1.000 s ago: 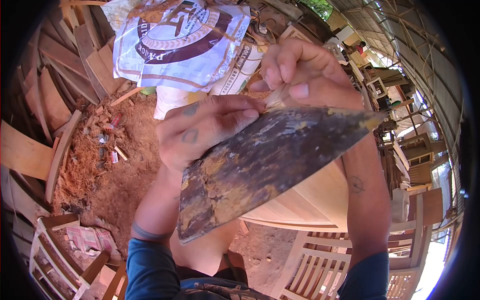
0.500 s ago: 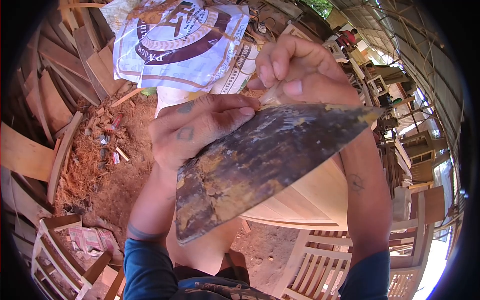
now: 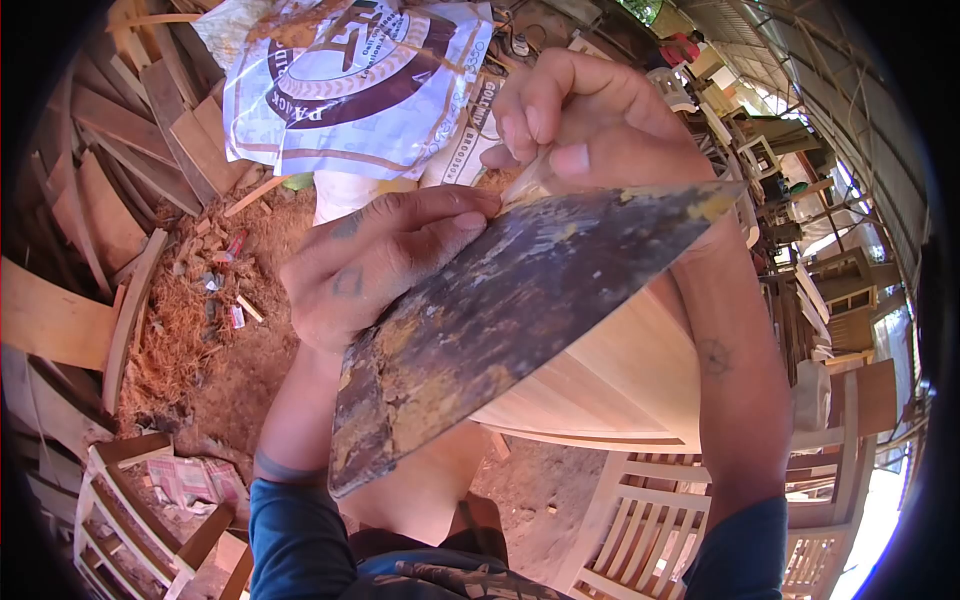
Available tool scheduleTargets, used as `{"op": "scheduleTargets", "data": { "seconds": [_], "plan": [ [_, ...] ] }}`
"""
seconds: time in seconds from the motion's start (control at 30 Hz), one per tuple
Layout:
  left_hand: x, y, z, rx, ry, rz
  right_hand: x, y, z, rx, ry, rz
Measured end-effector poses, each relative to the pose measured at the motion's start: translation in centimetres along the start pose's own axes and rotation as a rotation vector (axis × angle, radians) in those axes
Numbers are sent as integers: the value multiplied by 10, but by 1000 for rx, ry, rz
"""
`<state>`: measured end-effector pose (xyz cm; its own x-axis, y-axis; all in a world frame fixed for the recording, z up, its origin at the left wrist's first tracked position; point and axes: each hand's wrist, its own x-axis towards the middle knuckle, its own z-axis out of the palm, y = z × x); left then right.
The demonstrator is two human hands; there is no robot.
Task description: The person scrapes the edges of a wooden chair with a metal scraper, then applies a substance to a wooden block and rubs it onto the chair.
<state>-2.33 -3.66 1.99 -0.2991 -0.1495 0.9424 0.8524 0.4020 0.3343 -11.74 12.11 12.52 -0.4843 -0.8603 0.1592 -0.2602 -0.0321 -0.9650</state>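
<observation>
A dark, flat plate (image 3: 520, 310) smeared with yellowish residue is held up at a tilt in the middle of the view. My left hand (image 3: 375, 255) grips its upper left edge, thumb and fingers pressed together. Above the plate's top edge, my right hand (image 3: 600, 125) has curled fingers pinching a thin, translucent piece (image 3: 530, 180), which reaches down to the plate's edge by my left fingertips. Behind and below the plate lies a pale wooden panel (image 3: 610, 385).
White printed sacks (image 3: 350, 90) lie ahead. Wood offcuts (image 3: 120, 190) are piled at the left, beside shavings (image 3: 190, 340) on the ground. A slatted wooden frame (image 3: 640, 510) sits at lower right. A person in red (image 3: 680, 48) is far off.
The plate and both hands have shifted slightly left in the view, and my right hand is a little higher. Both grips look the same.
</observation>
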Motion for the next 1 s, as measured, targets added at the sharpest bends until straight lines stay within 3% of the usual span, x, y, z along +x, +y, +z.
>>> {"op": "scheduleTargets", "data": {
  "seconds": [0.07,0.17,0.23,0.4,0.6,0.87,1.0],
  "plan": [
    [0,-2,0,31,-13,17,0,-8,1,-36,-24,45],
    [-3,6,-3,19,-39,-135,-3,-10,2,-43,16,80],
    [-12,2,-1,125,-66,-64,-2,-10,1,-49,5,87],
    [-19,8,3,26,26,-245,-2,-8,3,-14,8,72],
    [-10,1,6,-39,41,-140,-2,-8,1,-18,-22,67],
    [-16,-8,-3,-179,-9,-295,-1,-9,4,60,-2,52],
    [-6,-10,-6,-282,-15,-224,-2,-7,4,89,-3,38]
  ]
}}
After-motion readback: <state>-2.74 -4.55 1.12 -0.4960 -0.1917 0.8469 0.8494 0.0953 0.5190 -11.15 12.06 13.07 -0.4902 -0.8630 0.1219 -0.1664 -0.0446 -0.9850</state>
